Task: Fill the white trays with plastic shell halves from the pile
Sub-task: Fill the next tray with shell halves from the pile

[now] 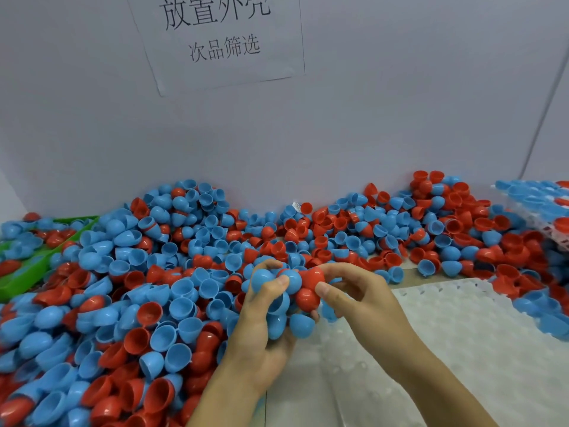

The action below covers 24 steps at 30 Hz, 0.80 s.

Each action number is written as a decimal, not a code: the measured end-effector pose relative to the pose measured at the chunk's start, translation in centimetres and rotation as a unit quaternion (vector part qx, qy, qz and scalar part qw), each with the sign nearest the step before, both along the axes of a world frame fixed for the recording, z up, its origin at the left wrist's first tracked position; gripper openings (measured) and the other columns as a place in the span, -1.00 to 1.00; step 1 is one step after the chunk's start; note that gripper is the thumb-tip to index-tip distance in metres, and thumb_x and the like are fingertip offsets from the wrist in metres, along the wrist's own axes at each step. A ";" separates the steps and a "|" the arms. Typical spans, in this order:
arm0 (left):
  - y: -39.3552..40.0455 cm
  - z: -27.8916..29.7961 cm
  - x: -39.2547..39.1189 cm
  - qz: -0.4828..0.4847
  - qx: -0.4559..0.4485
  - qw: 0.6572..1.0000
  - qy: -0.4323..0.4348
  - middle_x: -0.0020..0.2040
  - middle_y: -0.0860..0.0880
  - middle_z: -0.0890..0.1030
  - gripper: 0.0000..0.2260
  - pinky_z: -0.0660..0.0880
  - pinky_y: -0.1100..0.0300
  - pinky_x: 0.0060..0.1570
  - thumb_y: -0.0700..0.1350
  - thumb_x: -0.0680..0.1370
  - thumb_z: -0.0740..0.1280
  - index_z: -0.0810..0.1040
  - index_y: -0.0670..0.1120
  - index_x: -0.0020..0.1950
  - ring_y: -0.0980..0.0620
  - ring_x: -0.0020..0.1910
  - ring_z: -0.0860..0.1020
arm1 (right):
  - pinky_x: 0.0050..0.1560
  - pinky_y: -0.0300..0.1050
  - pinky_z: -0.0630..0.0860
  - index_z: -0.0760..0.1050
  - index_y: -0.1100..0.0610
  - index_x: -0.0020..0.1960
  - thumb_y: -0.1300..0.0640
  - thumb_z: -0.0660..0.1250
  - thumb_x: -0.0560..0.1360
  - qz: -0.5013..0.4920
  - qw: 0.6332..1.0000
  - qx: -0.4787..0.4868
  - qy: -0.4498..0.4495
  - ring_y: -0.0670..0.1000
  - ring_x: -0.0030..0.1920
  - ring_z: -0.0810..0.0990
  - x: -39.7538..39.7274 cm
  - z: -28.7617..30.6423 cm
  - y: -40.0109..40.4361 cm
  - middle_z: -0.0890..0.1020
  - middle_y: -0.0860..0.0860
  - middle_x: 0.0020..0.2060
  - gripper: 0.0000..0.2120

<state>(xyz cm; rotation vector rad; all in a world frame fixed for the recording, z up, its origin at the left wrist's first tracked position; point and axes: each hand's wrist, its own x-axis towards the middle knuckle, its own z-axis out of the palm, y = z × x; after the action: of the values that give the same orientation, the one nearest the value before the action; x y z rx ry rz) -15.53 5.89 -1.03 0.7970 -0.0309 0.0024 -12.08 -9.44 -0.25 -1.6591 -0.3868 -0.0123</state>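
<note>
Shell halves (pixel 283 306) gripped by both hands' curled fingers (pixel 331 289) beneath sign (pixel 215 35) reading "放置外壳 次品筛选".

The pile (pixel 184 272) of shell halves walls off the left and far sides right up to the grey partition (pixel 369 124). Open room lies front right, above the white tray (pixel 462 334) — more shells crowd its right edge.

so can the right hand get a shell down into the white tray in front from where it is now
Probably yes. The right hand pinches a red shell half just above the white tray, whose near pockets look bare, with nothing between them; the left hand holds its cluster off to the side.
</note>
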 end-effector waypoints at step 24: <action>-0.4 -1.2 -2.8 0.009 0.064 0.998 -0.020 0.11 -0.19 0.67 -0.44 0.57 0.05 -0.32 -0.07 0.20 0.55 0.61 0.10 0.20 -0.15 -0.12 0.68 | -0.19 -0.27 0.54 0.62 -0.12 0.10 0.06 0.28 0.60 -0.047 0.998 0.039 0.001 -0.15 -0.23 0.63 -0.3 -0.6 0.4 0.68 -0.13 -0.26 -0.83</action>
<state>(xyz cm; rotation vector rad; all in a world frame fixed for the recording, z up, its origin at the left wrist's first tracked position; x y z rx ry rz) -18.29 5.51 -2.25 0.9263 -0.0628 0.0329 -12.35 -9.02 -0.86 -1.5984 -0.3026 -0.0938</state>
